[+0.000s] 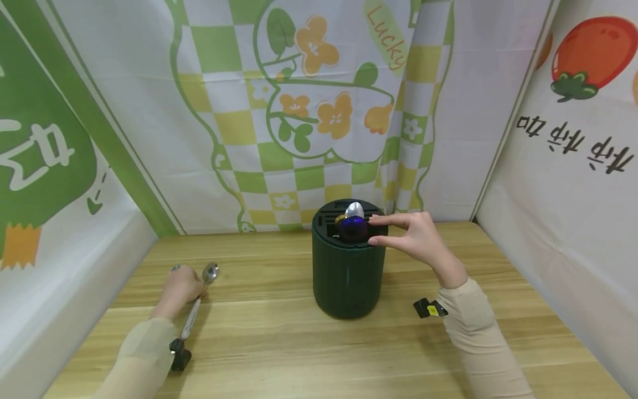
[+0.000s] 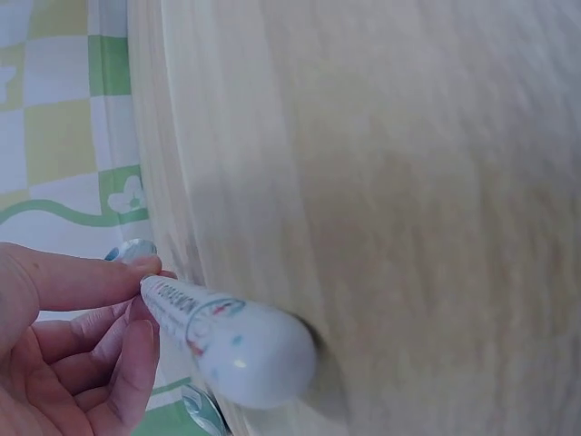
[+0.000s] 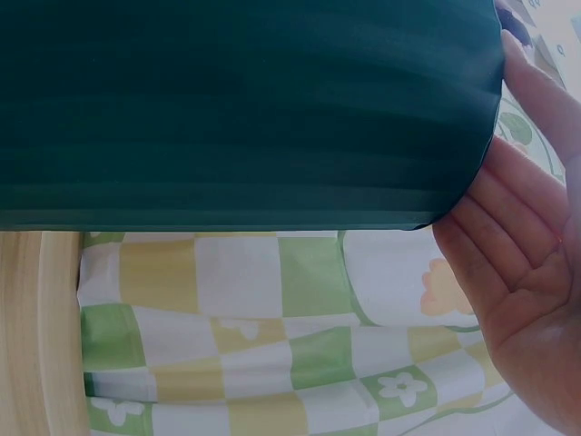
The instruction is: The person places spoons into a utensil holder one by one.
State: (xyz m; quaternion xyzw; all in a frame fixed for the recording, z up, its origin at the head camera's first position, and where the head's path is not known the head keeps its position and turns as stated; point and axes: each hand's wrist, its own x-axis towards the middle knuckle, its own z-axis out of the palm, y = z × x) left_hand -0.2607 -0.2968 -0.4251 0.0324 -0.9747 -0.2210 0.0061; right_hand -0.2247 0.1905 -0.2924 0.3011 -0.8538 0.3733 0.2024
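On the left of the table, my left hand [image 1: 181, 285] pinches a spoon [image 1: 211, 272] between thumb and fingers. Its white printed handle [image 2: 245, 350] points toward the left wrist camera. A second small shiny piece [image 2: 204, 409] shows beside that hand, its kind unclear. My right hand [image 1: 418, 238] is at the rim of a dark green ribbed utensil holder [image 1: 347, 282], thumb and fingers extended and apart. Their tips are beside a dark blue-purple rounded utensil head [image 1: 353, 228]. A silver spoon bowl [image 1: 355, 210] stands up behind it, with a gold-coloured edge [image 1: 340, 220] nearby.
The holder's slotted lid [image 1: 329, 213] has openings around the utensils. The wooden table [image 1: 259, 343] ends at a back edge against a patterned cloth [image 1: 314, 177]. Printed cloth walls [image 1: 563, 166] rise at both sides. A small black camera sits on each wrist.
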